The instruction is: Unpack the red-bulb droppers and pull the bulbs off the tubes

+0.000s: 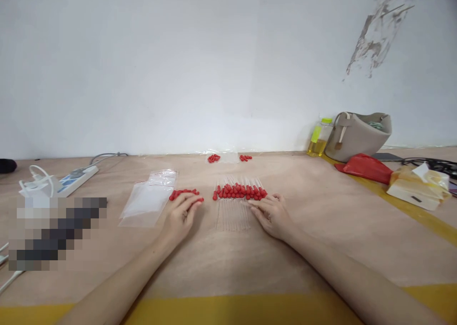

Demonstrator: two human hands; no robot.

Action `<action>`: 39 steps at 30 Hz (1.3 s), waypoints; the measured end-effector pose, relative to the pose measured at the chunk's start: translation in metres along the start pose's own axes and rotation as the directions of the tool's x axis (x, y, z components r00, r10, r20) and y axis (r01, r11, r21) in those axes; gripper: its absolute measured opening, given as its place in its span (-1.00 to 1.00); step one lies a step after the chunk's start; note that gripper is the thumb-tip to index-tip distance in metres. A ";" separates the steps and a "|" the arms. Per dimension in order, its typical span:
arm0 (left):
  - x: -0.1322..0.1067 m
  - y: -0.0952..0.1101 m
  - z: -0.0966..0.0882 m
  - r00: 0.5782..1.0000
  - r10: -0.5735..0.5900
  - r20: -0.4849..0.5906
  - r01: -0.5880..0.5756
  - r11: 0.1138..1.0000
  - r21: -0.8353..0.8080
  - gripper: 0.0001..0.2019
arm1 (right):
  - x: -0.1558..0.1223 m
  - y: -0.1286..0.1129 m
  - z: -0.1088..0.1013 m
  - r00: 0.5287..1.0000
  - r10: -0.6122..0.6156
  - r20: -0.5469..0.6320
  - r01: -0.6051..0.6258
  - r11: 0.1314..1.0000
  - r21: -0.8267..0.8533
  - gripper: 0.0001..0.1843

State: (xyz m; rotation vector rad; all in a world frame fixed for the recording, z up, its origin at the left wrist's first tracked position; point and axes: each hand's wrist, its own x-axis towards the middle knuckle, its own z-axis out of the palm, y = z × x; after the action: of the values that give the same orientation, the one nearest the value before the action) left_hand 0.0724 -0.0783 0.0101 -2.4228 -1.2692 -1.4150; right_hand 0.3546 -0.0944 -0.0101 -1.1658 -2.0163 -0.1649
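My left hand (180, 215) is closed in a pinch on a small red rubber bulb (201, 200), just right of a loose heap of red bulbs (177, 193). Ahead of my body lie rows of droppers (235, 191), thin clear tubes tipped with red bulbs. In front of them runs a row of bare clear tubes (232, 215), side by side. At their right edge is my right hand (273, 215), thumb and forefinger close together by the tube ends; whatever they hold is too small to make out.
Clear zip bags (148, 199) lie left of the heap. More red bulbs (214, 158) rest in plastic by the wall. A power strip (78, 180) stands at left. At right are a bottle (317, 142), a grey bag (359, 137), a red pouch (367, 168) and a tissue pack (416, 187).
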 end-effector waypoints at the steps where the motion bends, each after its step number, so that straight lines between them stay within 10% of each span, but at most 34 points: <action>1: 0.005 -0.004 -0.003 0.996 -0.074 -0.057 0.075 0.997 0.021 -0.78 | 0.001 0.001 0.000 0.999 0.046 0.002 -0.046 0.999 -0.006 -0.81; 8: 0.023 -0.065 -0.026 0.848 -0.512 -0.134 0.528 0.838 0.135 -0.68 | 0.000 0.003 0.003 0.999 0.050 -0.009 -0.050 0.995 -0.090 -0.91; 21: 0.022 -0.085 -0.018 0.773 -0.632 0.059 0.581 0.742 0.333 -0.72 | 0.002 0.008 0.020 0.983 -0.178 -0.051 0.161 0.959 -0.233 -0.83; 32: 0.021 -0.084 -0.027 0.809 -0.587 -0.023 0.550 0.743 0.382 -0.69 | -0.001 -0.007 0.004 0.995 -0.039 0.088 0.049 0.993 -0.110 -0.76; 39: 0.025 -0.040 -0.019 0.964 -0.247 -0.100 0.266 0.881 0.392 -0.77 | 0.000 -0.009 -0.002 0.986 -0.034 0.162 0.052 0.993 -0.108 -0.61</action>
State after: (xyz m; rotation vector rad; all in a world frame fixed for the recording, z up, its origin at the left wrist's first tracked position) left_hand 0.0383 -0.0446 0.0269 -1.9952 -1.7248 -1.1069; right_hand 0.3481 -0.1004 -0.0065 -1.2401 -2.1979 -0.2146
